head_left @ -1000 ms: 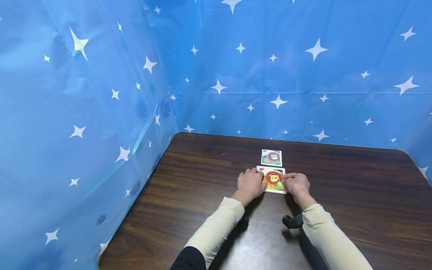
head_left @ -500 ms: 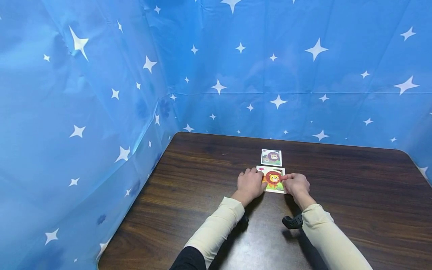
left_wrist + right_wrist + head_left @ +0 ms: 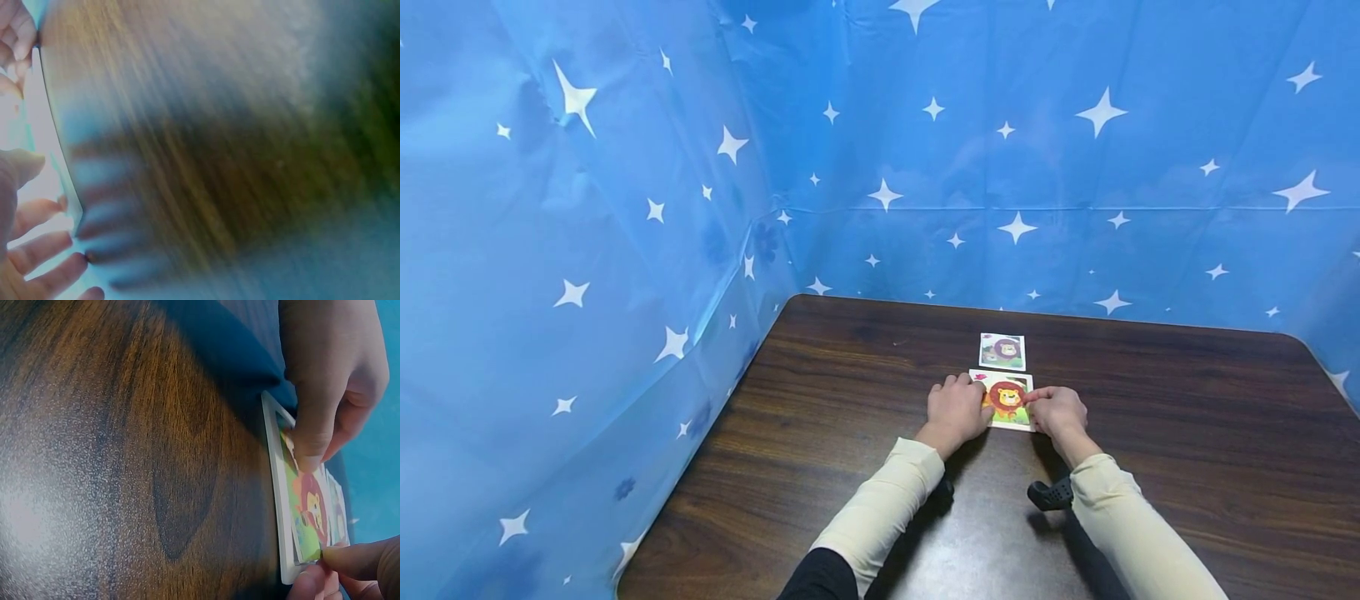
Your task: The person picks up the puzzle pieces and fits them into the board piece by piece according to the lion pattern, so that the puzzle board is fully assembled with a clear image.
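A lion jigsaw puzzle [image 3: 1009, 398] in a white frame lies on the table near its middle; the right wrist view shows its frame edge and the outline of a piece. My left hand [image 3: 957, 410] rests over the puzzle's left side, thumb on the picture, the other fingers spread at and past the frame edge [image 3: 53, 125]. At the right side, my right hand [image 3: 1060, 415] pinches the puzzle's edge between thumb [image 3: 350, 557] and fingers. What lies exactly between those fingertips is partly hidden. Just beyond the puzzle lies a paler lion picture card [image 3: 1002, 352].
The dark wood-grain table [image 3: 1195, 467] reaches to a blue curtain [image 3: 985, 158] with white stars at the back and left. Black wrist devices [image 3: 1049, 493] sit under the cream sleeves [image 3: 887, 500]. The left wrist view is blurred.
Between the earliest frame and now, the right fingertips have shifted slightly left over the puzzle's edge. The left hand, the puzzle and the card have kept their places.
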Demonstrator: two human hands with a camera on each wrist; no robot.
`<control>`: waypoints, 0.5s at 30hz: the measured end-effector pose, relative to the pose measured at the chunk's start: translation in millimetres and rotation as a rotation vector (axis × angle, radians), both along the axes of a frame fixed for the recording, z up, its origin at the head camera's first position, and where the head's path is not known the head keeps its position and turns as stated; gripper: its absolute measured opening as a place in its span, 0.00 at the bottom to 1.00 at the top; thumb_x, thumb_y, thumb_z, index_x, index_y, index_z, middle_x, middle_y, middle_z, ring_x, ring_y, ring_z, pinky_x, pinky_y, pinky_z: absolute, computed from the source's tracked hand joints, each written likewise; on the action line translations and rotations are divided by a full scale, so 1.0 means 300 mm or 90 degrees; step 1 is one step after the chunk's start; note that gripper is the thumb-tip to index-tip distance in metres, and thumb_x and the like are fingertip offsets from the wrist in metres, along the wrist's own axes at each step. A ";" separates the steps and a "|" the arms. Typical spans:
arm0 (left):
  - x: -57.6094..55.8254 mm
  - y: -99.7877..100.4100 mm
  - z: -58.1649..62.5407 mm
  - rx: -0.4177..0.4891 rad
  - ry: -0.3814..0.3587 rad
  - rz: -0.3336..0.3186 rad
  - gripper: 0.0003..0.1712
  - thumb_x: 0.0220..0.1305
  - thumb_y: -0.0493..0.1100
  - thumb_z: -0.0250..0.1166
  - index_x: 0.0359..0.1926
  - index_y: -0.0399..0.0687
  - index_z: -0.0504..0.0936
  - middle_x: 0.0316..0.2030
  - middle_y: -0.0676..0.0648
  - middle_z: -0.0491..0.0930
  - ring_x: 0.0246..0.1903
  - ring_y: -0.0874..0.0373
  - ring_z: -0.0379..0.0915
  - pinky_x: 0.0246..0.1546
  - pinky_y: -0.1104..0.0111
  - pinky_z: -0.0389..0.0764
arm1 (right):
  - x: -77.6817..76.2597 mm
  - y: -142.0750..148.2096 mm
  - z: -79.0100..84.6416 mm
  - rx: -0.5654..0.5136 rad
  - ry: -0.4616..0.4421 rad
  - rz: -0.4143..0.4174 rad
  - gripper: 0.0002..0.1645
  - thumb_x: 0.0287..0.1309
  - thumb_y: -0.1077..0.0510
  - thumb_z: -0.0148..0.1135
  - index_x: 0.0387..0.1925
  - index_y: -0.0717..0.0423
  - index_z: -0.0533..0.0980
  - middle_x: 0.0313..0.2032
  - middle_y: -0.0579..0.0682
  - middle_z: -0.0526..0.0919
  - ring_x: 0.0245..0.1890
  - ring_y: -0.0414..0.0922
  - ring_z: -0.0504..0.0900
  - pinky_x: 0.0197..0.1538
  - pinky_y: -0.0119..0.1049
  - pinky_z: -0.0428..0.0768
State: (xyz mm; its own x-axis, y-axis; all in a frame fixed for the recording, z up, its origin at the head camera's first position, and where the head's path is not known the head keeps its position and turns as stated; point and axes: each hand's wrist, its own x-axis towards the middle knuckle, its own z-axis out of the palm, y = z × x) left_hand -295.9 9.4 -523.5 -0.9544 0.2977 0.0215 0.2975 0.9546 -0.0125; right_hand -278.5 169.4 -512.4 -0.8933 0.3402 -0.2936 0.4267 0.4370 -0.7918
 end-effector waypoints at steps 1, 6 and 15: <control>0.000 0.001 0.001 0.001 -0.001 0.001 0.21 0.69 0.63 0.59 0.53 0.61 0.84 0.50 0.53 0.81 0.51 0.55 0.77 0.49 0.59 0.79 | 0.001 0.000 0.000 -0.002 0.000 0.001 0.11 0.57 0.66 0.60 0.38 0.64 0.86 0.23 0.47 0.80 0.17 0.36 0.73 0.21 0.26 0.74; -0.002 0.009 0.005 -0.006 -0.012 0.011 0.25 0.69 0.66 0.57 0.57 0.59 0.83 0.52 0.52 0.81 0.51 0.55 0.77 0.50 0.59 0.78 | 0.001 -0.001 -0.001 0.001 -0.003 0.002 0.11 0.58 0.66 0.60 0.39 0.63 0.86 0.23 0.47 0.80 0.18 0.36 0.73 0.21 0.26 0.75; 0.004 0.036 0.007 -0.021 -0.029 0.043 0.35 0.67 0.74 0.55 0.63 0.59 0.79 0.54 0.52 0.80 0.53 0.55 0.76 0.53 0.57 0.77 | 0.002 0.000 0.001 0.013 0.001 0.015 0.12 0.57 0.66 0.60 0.39 0.63 0.86 0.22 0.47 0.80 0.16 0.36 0.74 0.21 0.26 0.73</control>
State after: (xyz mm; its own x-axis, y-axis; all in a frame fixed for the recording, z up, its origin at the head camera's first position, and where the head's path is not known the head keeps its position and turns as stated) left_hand -294.6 20.1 -521.4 -0.9722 0.2321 -0.0317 0.2330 0.9720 -0.0314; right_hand -277.9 169.4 -512.1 -0.9020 0.3242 -0.2852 0.4142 0.4628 -0.7837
